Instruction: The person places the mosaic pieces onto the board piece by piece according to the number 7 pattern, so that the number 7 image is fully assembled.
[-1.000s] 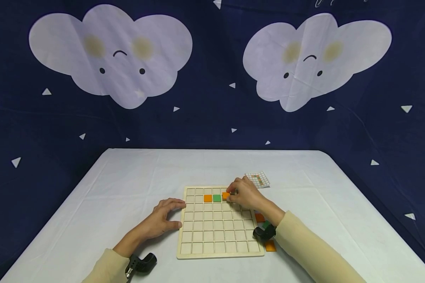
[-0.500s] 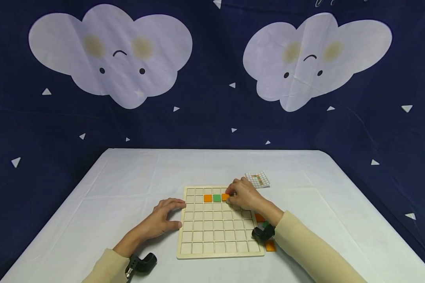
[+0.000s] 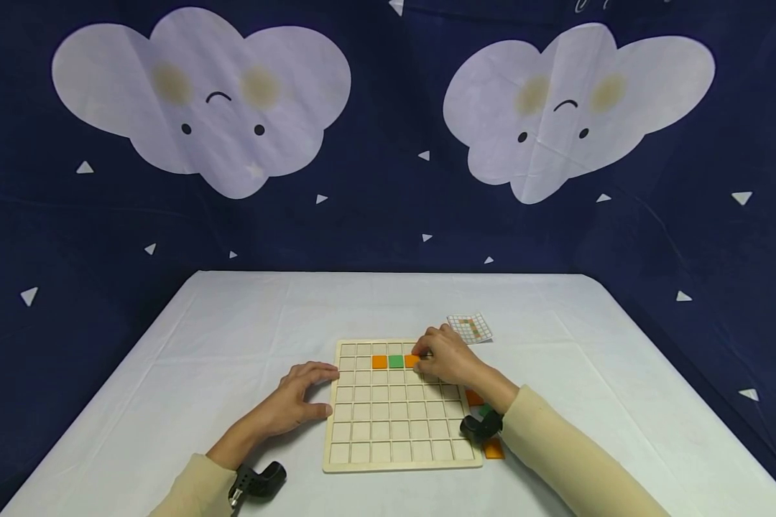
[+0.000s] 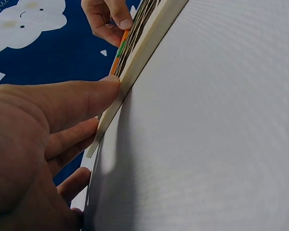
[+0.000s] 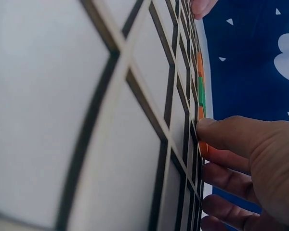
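Observation:
A wooden grid board [image 3: 389, 411] lies on the white table. In its second row from the far side, an orange tile [image 3: 379, 362] and a green tile [image 3: 396, 362] sit in neighbouring cells. Just right of the green one, my right hand [image 3: 449, 355] pinches another orange tile [image 3: 411, 362] between thumb and finger, level with its neighbours. The right wrist view shows the thumb [image 5: 221, 132] on this tile's edge. My left hand [image 3: 295, 398] rests at the board's left edge, thumb and fingertips touching it, fingers spread and relaxed.
A small printed card [image 3: 470, 328] with a coloured grid pattern lies beyond the board's far right corner. Beside the right edge are a dark orange tile [image 3: 475, 398], a green tile [image 3: 485, 410] and an orange tile [image 3: 494, 449], partly behind the right wrist and its camera [image 3: 481, 428].
The pinched orange tile has shifted slightly left and down, in line beside the green tile. My right hand moved a little with it; my left hand has stayed still.

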The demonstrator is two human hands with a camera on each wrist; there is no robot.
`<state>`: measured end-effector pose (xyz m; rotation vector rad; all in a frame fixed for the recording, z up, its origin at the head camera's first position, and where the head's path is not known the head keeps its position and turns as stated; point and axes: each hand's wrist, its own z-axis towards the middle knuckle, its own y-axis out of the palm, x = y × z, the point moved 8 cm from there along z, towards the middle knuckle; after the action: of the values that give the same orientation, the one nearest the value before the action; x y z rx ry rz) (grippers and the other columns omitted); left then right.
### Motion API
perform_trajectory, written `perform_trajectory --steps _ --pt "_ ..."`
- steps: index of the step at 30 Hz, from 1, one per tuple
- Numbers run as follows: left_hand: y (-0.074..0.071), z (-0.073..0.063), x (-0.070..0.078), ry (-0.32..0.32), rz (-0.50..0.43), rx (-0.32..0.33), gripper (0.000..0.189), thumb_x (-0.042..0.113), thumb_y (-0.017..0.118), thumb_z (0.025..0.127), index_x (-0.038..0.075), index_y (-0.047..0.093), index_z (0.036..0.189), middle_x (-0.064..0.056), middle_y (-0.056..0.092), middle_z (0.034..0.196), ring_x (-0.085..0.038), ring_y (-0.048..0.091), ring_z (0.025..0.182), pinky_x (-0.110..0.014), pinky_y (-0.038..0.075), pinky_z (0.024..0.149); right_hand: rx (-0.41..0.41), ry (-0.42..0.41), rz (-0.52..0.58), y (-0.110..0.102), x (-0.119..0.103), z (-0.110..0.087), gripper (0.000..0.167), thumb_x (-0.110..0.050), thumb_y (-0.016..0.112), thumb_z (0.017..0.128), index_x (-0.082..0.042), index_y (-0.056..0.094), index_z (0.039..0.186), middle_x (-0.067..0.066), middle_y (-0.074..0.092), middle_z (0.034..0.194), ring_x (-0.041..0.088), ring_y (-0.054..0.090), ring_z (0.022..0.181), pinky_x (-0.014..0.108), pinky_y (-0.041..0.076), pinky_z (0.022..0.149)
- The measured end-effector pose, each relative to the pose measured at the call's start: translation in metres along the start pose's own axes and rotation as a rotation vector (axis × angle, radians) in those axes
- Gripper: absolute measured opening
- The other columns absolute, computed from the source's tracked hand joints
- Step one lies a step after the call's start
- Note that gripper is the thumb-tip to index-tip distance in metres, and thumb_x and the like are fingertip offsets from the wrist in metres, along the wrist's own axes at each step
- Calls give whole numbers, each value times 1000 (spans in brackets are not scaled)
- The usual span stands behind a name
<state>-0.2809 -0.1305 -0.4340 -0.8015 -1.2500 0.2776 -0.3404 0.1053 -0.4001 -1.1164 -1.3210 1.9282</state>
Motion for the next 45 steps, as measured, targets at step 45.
perform_trajectory --steps 45 --pt "-1 0 2 11 4 1 51 20 75 76 12 59 124 -7 49 137 -34 31 133 -59 17 106 1 79 152 -18 0 -8 27 -24 71 83 -11 70 106 -2 62 98 25 52 110 51 17 117"
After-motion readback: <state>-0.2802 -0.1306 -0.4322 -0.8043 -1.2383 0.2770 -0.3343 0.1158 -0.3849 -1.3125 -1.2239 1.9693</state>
